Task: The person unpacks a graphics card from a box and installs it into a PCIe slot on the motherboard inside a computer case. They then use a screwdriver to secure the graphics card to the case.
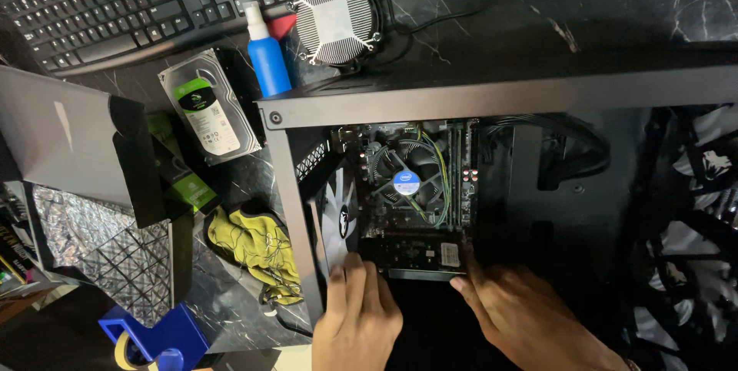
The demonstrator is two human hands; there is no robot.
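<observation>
Left hand [355,311] fingers [350,271] lie flat and close together, tips pressed on the near-left corner of the expansion card [413,253]; not wrapped around anything. Right hand [523,313] fingers [470,288] extended, slightly spread, tips touching the card's near-right edge; no closed grip visible there either. Card sits low in the open PC case [492,93], just near of the motherboard [461,179], lying roughly level across the board's near edge; can't tell if it's seated in a slot. Just far of the card: CPU cooler fan [406,180] with a round blue centre label, coloured wires running past its right side. White case fan [338,213] stands left of the board, against the case wall. Outside the case on the dark marble worktop [584,9]: yellow cloth [257,244] just left of the case frame, hard drive [209,106] far-left of that, blue spray bottle [265,52] beside the drive, loose round heatsink [336,19] right of the bottle, black keyboard [138,2] far-left. Blue tape dispenser [157,338] near-left corner.
</observation>
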